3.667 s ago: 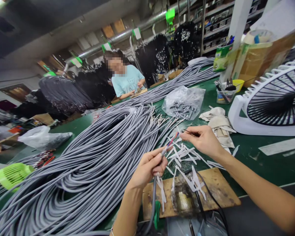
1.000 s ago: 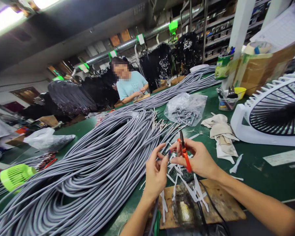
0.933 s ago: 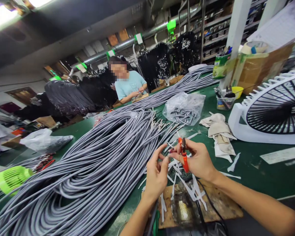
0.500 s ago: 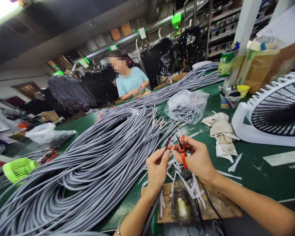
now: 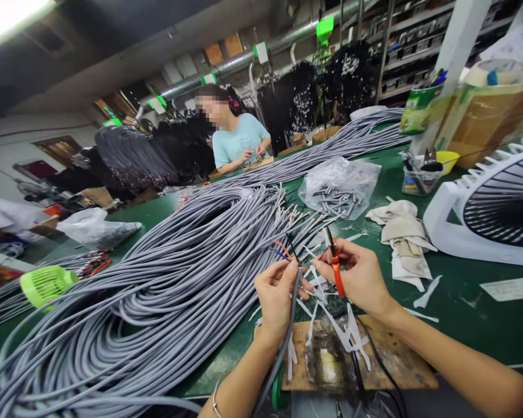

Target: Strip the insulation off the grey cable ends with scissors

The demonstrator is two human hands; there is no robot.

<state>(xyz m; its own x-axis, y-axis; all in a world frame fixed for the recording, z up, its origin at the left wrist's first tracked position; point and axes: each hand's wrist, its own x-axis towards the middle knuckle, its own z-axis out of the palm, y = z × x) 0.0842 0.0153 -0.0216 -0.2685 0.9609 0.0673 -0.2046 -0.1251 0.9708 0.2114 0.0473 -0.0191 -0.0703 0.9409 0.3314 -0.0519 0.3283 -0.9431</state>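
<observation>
My left hand (image 5: 275, 299) pinches a grey cable (image 5: 293, 307) near its stripped end. Orange, blue and black wires (image 5: 284, 249) fan out above its fingertips, and a thin red one runs across to my right hand (image 5: 361, 276). That hand is closed around small orange-handled cutters (image 5: 336, 270), their dark jaws pointing up. Its thumb and fingertip are at the red wire; whether they pinch it is hard to make out. White filler strips (image 5: 331, 319) lie below both hands, over a worn wooden board (image 5: 383, 371) with a metal block on it.
A large coil of grey cables (image 5: 169, 290) covers the left of the green table. Beyond my hands lies a clear bag of short grey pieces (image 5: 340, 188). A white fan (image 5: 444, 232) and cloth gloves (image 5: 403, 232) are on the right. Across the table sits a co-worker (image 5: 239, 142).
The coloured wires now spread apart above my left fingers, and the grey cable shows in front of that hand. The cutters have turned more upright. The whole view has shifted slightly.
</observation>
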